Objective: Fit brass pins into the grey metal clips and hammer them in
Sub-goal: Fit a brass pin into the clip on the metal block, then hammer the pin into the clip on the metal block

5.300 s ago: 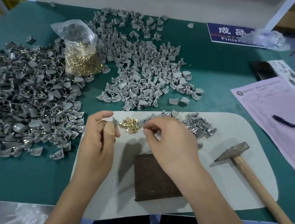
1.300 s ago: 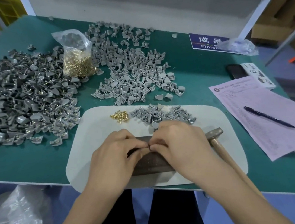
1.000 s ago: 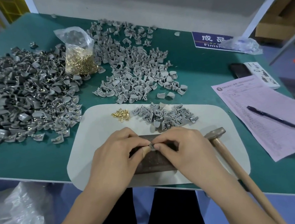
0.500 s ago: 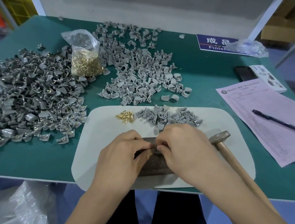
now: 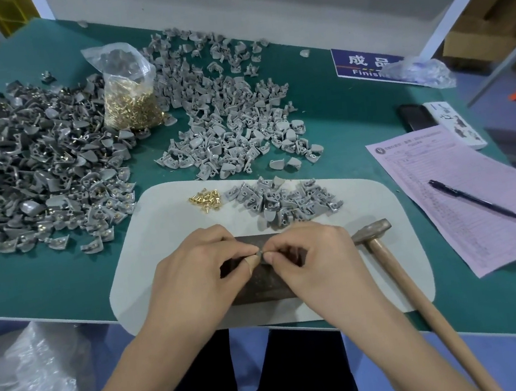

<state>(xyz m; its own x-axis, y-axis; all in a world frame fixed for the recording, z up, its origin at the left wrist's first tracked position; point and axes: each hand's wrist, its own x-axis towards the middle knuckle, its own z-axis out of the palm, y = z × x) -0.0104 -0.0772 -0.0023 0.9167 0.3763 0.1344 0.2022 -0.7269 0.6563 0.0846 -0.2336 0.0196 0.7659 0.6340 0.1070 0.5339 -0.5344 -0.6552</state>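
Note:
My left hand and my right hand meet over the dark metal block on the white mat. Both pinch one small grey clip between their fingertips; any pin in it is hidden by the fingers. A small heap of loose brass pins lies at the mat's far edge, with a pile of grey clips to its right. The hammer lies untouched at the right of the block, handle toward me.
A bag of brass pins stands among large clip piles on the left and centre of the green table. A pink form with a pen, a phone and a blue sign lie at the right.
Both hands came from the pins at the mat's far edge down to the block and have stayed there, fingertips together on the clip. The view shifted slightly.

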